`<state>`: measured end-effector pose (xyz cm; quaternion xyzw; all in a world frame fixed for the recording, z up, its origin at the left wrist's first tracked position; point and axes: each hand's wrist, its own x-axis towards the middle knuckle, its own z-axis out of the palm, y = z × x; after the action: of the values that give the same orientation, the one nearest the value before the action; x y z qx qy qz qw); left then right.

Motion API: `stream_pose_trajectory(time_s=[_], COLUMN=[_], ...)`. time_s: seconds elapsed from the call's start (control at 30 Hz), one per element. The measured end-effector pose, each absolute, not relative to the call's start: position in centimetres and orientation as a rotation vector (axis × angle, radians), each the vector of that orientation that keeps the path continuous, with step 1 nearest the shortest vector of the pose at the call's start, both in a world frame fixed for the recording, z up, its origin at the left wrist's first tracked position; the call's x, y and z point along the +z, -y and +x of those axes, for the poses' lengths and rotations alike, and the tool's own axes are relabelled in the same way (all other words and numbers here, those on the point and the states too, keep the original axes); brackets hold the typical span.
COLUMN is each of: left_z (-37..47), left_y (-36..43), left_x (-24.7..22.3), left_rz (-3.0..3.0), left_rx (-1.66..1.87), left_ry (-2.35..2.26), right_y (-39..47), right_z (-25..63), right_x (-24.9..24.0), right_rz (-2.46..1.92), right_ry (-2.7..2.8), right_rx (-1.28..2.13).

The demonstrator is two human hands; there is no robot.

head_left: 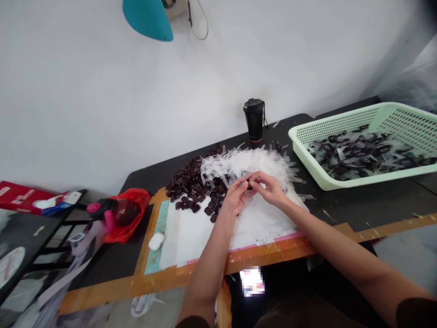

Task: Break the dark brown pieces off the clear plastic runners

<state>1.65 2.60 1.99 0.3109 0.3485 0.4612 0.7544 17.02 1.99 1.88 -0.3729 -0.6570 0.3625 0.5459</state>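
Over the white sheet (194, 232), my left hand (236, 196) and my right hand (268, 187) meet, fingertips pinched together on one small dark piece (249, 184). Just behind them lies a heap of translucent white strips (252, 161). Many dark brown square pieces (191, 182) are piled to the left of the strips, some spread near my left hand. The held piece is mostly covered by my fingers.
A light green basket (322, 177) with dark pieces and clear strips stands at right. A black lidded cup (254, 120) is at the back. At left are a red basket (141, 209) holding a bottle (124, 212), and a white case (156, 241).
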Motion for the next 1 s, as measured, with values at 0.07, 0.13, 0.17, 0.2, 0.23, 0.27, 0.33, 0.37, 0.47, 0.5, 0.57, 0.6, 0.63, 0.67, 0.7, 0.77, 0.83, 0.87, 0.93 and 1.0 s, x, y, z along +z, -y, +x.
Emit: stream_pose_trajectory(time_s=[0.07, 0.13, 0.17, 0.2, 0.23, 0.27, 0.33, 0.37, 0.47, 0.5, 0.57, 0.6, 0.63, 0.67, 0.7, 0.77, 0.83, 0.87, 0.93, 1.0], left_z=[1.8, 1.8, 1.8, 1.8, 1.8, 1.9, 1.9, 2.0, 2.2, 2.2, 2.2, 2.2, 2.2, 2.2, 2.2, 2.2, 2.2, 2.2, 2.2, 2.2], left_y=[-2.5, -2.4, -2.3, -2.3, -2.3, -2.4, -2.4, -2.4, -2.5, -2.5, -2.6, -2.6, -2.6, -2.6, -2.6, -2.6, -2.6, -2.7, -2.7, -2.7], left_x=[1.9, 1.8, 1.7, 1.7, 1.6, 1.6, 1.5, 1.4, 1.4, 1.4, 1.4, 1.4, 1.3, 1.3, 1.2, 1.1, 1.0, 0.9, 0.9, 0.9], left_rz=[0.663, 0.666, 0.674, 0.685, 0.695, 0.704, 0.712, 0.709, 0.698, 0.697, 0.706, 0.712, 0.717, 0.722, 0.729, 0.744, 0.766, 0.778, 0.803, 0.829], left_rx=[0.961, 0.935, 0.934, 0.940, 0.948, 0.956, 0.986, 1.010, 1.104, 1.135, 1.180, 1.194, 1.204, 1.211, 1.215, 1.225, 1.233, 1.236, 1.242, 1.246], left_ry=[-0.753, -0.750, -0.752, -0.757, -0.767, -0.779, -0.808, -0.819, -0.838, -0.840, -0.840, -0.838, -0.834, -0.828, -0.823, -0.824, -0.839, -0.846, -0.852, -0.852], right_y=[-1.9, -1.9, -2.0, -2.1, -2.2, -2.2, -2.4, -2.4, -2.6, -2.6, -2.7, -2.7, -2.7, -2.7, -2.7, -2.6, -2.5, -2.5, -2.4, -2.4], right_z=[16.9, 16.8, 16.8, 16.8, 16.8, 16.9, 17.1, 17.1, 17.3, 17.3, 17.2, 17.2, 17.1, 17.1, 17.0, 17.0, 17.1, 17.1, 17.2, 17.2], right_x=[1.7, 1.7, 1.8, 1.9, 2.0, 2.2, 2.5, 2.6, 2.6, 2.5, 2.4, 2.3, 2.3, 2.3, 2.3, 2.4, 2.5, 2.5, 2.6, 2.5], right_rz=[-0.925, -0.947, -0.949, -0.945, -0.934, -0.923, -0.904, -0.896, -0.848, -0.822, -0.778, -0.764, -0.756, -0.752, -0.750, -0.754, -0.773, -0.787, -0.821, -0.847], right_ry=[1.424, 1.347, 1.326, 1.309, 1.295, 1.283, 1.265, 1.251, 1.173, 1.141, 1.099, 1.091, 1.087, 1.083, 1.076, 1.061, 1.049, 1.040, 1.005, 0.963], right_rx=[0.904, 0.916, 0.923, 0.948, 0.996, 1.058, 1.206, 1.276, 1.420, 1.458, 1.520, 1.543, 1.558, 1.567, 1.574, 1.597, 1.634, 1.651, 1.680, 1.710])
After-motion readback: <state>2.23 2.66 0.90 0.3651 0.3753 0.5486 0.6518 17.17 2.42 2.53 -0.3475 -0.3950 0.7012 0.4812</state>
